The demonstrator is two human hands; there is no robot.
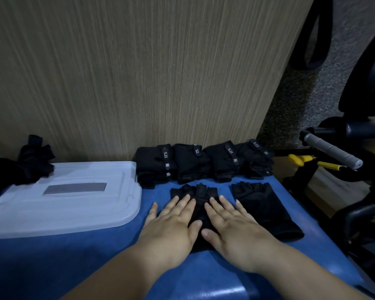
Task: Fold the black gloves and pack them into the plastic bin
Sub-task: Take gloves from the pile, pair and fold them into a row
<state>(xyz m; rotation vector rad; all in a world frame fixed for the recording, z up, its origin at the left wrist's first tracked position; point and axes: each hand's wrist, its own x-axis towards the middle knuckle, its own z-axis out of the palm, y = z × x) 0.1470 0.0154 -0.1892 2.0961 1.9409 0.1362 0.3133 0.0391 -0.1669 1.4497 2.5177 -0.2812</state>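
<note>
Writing: the folded gloves in the row at the back of the counter carry strap tabs reading "5.11".
Left hand: flat, fingers straight and spread, pressing on the left side of the black glove.
Right hand: flat with straight fingers, pressing on the same glove's right side, thumbs nearly meeting.
Black glove: lies on the blue counter under both hands, its short finger ends pointing away.
Second glove: flat, just to the right.
Plastic bin: left of the hands, translucent white top with a grey label.
Loose gloves: heaped on the bin's far left corner.
</note>
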